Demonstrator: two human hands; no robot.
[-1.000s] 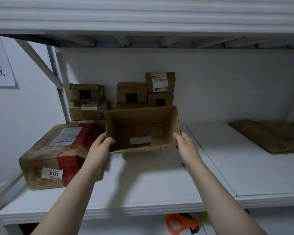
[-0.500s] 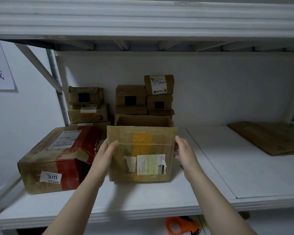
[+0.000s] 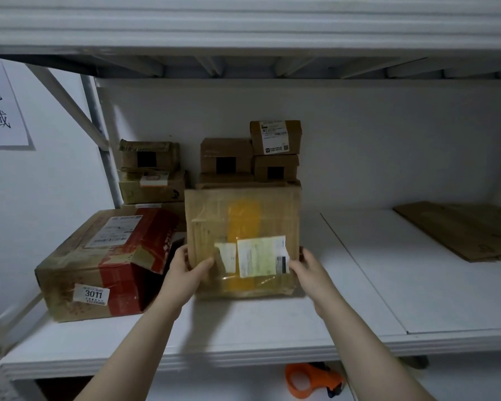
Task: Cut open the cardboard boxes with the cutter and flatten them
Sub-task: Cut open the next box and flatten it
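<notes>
A brown cardboard box point(image 3: 243, 215) with yellow tape and a white label stands on the white shelf point(image 3: 243, 328), its taped face toward me. My left hand point(image 3: 185, 273) grips its lower left edge, thumb across the front. My right hand point(image 3: 307, 267) holds the lower right edge, fingers curled round the corner. No cutter is in view.
A large box point(image 3: 99, 264) with red tape and a "3011" sticker sits at left. Several small boxes point(image 3: 243, 154) are stacked at the back wall. Flattened cardboard point(image 3: 460, 230) lies at the right. An orange tape dispenser point(image 3: 310, 380) sits below the shelf.
The box was turned from its open side facing me to its taped, labelled face. Both hands slid down to its lower edges.
</notes>
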